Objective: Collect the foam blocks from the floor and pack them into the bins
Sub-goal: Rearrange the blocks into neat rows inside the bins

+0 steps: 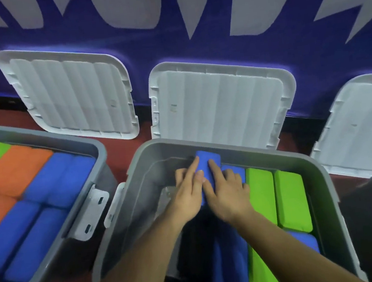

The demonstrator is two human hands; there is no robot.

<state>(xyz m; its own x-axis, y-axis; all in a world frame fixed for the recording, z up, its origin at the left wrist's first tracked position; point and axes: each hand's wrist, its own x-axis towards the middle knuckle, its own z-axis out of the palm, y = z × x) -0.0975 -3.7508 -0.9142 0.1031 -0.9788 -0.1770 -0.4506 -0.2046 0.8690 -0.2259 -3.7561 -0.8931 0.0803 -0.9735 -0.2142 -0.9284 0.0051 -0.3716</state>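
A blue foam block (207, 161), rectangular and soft-edged, was pressed down at the far end of the middle bin (140, 169) by the left hand (187, 197) and the right hand (230, 194). Both index fingers were laid straight along its top, and nothing was clasped. Green blocks (276, 200) were packed just beside it on the right. The left bin (98, 149) was filled with blue, orange and green blocks (17, 171). Pale lids (220, 103) were propped behind the bins.
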